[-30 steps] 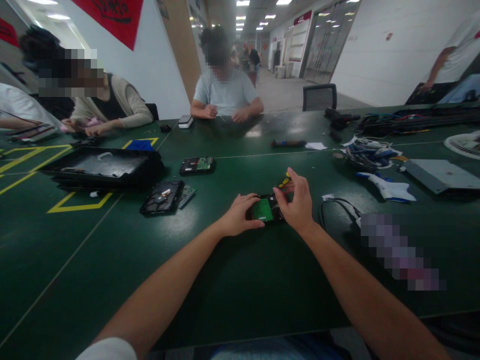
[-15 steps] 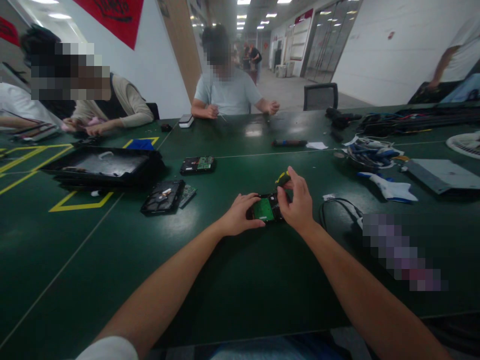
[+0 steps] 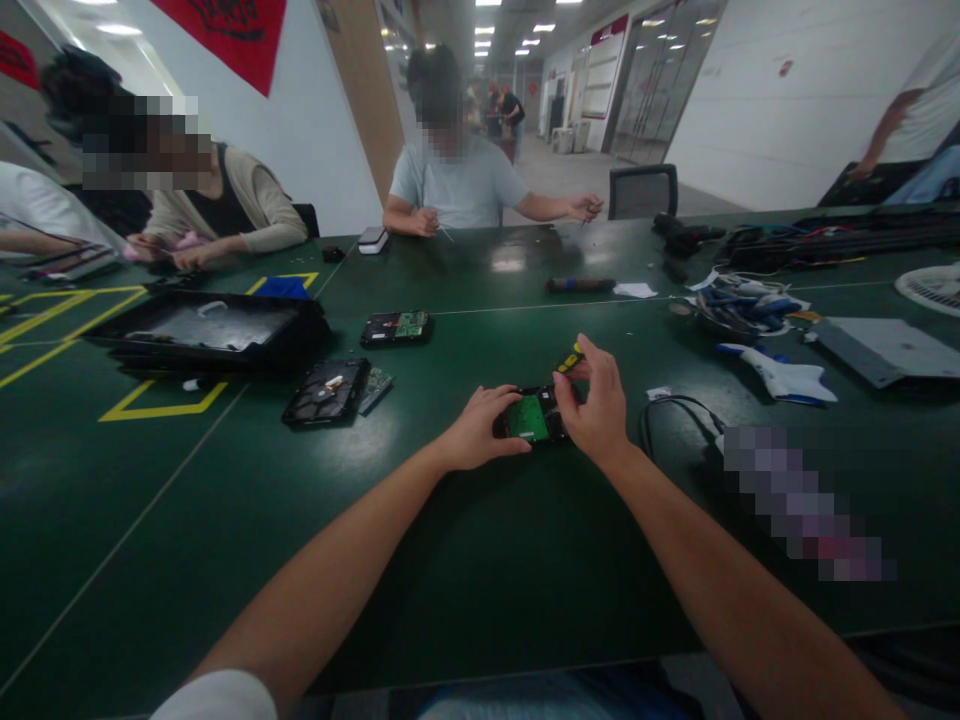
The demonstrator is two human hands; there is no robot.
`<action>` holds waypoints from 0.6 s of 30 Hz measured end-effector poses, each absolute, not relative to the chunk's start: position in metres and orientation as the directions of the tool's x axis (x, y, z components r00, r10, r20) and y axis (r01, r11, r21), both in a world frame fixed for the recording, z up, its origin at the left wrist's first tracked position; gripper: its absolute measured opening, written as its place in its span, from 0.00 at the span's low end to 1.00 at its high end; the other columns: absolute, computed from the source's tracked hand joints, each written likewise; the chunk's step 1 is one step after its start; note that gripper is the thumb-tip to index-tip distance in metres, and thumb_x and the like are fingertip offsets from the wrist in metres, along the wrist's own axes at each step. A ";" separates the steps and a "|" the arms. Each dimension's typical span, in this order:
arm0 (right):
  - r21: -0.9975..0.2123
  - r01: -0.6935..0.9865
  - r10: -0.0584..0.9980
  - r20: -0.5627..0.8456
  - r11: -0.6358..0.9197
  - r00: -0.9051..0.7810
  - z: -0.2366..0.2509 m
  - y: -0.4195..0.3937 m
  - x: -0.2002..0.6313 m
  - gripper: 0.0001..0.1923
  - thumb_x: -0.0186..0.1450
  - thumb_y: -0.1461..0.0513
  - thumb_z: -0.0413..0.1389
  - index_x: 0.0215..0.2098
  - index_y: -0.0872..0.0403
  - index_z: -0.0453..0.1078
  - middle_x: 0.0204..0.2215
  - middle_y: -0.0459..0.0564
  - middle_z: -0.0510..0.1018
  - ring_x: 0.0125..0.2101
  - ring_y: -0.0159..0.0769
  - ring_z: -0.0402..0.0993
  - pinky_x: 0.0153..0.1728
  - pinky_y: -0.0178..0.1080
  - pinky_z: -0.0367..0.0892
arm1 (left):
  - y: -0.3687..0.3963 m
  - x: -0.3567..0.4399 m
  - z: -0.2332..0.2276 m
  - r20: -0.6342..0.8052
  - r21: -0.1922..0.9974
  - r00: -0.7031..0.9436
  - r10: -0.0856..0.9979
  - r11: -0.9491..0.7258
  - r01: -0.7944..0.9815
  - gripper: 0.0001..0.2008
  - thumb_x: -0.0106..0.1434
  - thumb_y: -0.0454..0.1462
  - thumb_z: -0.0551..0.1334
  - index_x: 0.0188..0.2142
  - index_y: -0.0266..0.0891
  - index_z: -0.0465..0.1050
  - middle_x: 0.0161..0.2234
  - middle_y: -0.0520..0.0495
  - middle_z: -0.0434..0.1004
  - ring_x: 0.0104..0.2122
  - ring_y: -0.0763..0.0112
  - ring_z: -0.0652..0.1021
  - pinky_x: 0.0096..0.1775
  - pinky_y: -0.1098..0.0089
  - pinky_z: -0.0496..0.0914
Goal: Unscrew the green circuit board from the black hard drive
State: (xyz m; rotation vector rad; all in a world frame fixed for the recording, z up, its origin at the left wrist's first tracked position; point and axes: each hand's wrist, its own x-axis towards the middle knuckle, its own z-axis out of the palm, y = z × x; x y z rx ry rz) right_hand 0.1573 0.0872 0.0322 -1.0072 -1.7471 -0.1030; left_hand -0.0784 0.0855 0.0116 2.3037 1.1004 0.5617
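- The right hand (image 3: 600, 410) is closed around a screwdriver (image 3: 568, 360) with a black and yellow handle, fingers pinched at the handle's top; the tool leans down toward the hard drive, and its tip is hidden behind the hand.
- The left hand (image 3: 480, 430) lies curled on the near left edge of the hard drive (image 3: 531, 418), fingers pressed against its side, steadying it flat on the table.
- The hard drive sits between the two hands in the middle of the green table (image 3: 465, 560), its green circuit board facing up.
- Just right of the right hand a black cable (image 3: 667, 412) loops on the table, with a small white scrap beside it.
- To the left, well apart from the hands, lies an opened drive (image 3: 324, 392) with its platter showing, and beyond it another drive (image 3: 395, 328) with its board up.
- Farther left a black tray (image 3: 202, 335) rests over yellow tape markings (image 3: 161, 410).
- To the far right lie a white and blue tool (image 3: 776, 377), a heap of cables (image 3: 739, 305) and a grey flat case (image 3: 881, 350).
- Across the table a person in a light shirt (image 3: 457, 185) works with both arms on the tabletop; another person in a beige top (image 3: 225, 210) sits at the far left.
- A dark marker-like object (image 3: 579, 285) lies near the far side of the table.
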 end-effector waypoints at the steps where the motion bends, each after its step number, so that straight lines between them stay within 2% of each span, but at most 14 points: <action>1: -0.388 0.662 0.569 0.819 0.641 -0.072 0.033 0.087 0.157 0.33 0.71 0.59 0.56 0.72 0.47 0.52 0.57 0.59 0.70 0.47 0.44 0.76 0.45 0.50 0.81 | 0.085 -0.079 0.012 0.138 0.614 0.585 0.799 -0.532 0.583 0.43 0.59 0.58 0.69 0.68 0.44 0.62 0.70 0.37 0.59 0.70 0.44 0.61 0.70 0.39 0.46; 3: -0.391 0.659 0.572 0.817 0.643 -0.074 0.033 0.086 0.157 0.33 0.71 0.58 0.57 0.72 0.47 0.53 0.57 0.59 0.70 0.47 0.45 0.75 0.44 0.51 0.81 | 0.085 -0.079 0.013 0.130 0.617 0.586 0.800 -0.527 0.584 0.43 0.59 0.58 0.69 0.68 0.45 0.61 0.70 0.38 0.59 0.70 0.44 0.61 0.70 0.39 0.45; 7: -0.397 0.662 0.592 0.801 0.636 -0.089 0.033 0.086 0.157 0.32 0.73 0.59 0.52 0.73 0.47 0.50 0.58 0.59 0.70 0.47 0.44 0.76 0.51 0.55 0.79 | 0.084 -0.079 0.014 0.127 0.620 0.584 0.802 -0.524 0.584 0.43 0.59 0.58 0.69 0.68 0.45 0.61 0.71 0.37 0.59 0.70 0.44 0.61 0.70 0.39 0.45; 12: -0.395 0.670 0.580 0.812 0.628 -0.065 0.033 0.087 0.158 0.33 0.72 0.58 0.56 0.72 0.46 0.52 0.57 0.59 0.70 0.47 0.45 0.75 0.46 0.52 0.80 | 0.085 -0.078 0.012 0.137 0.615 0.580 0.803 -0.528 0.586 0.43 0.59 0.58 0.69 0.68 0.44 0.62 0.70 0.36 0.59 0.70 0.44 0.61 0.70 0.39 0.45; 18: -0.387 0.666 0.577 0.813 0.638 -0.081 0.032 0.088 0.157 0.33 0.72 0.59 0.54 0.73 0.47 0.50 0.58 0.60 0.70 0.47 0.44 0.77 0.48 0.53 0.80 | 0.086 -0.079 0.010 0.147 0.611 0.585 0.798 -0.538 0.580 0.43 0.59 0.58 0.69 0.68 0.44 0.61 0.70 0.37 0.59 0.70 0.44 0.61 0.71 0.39 0.45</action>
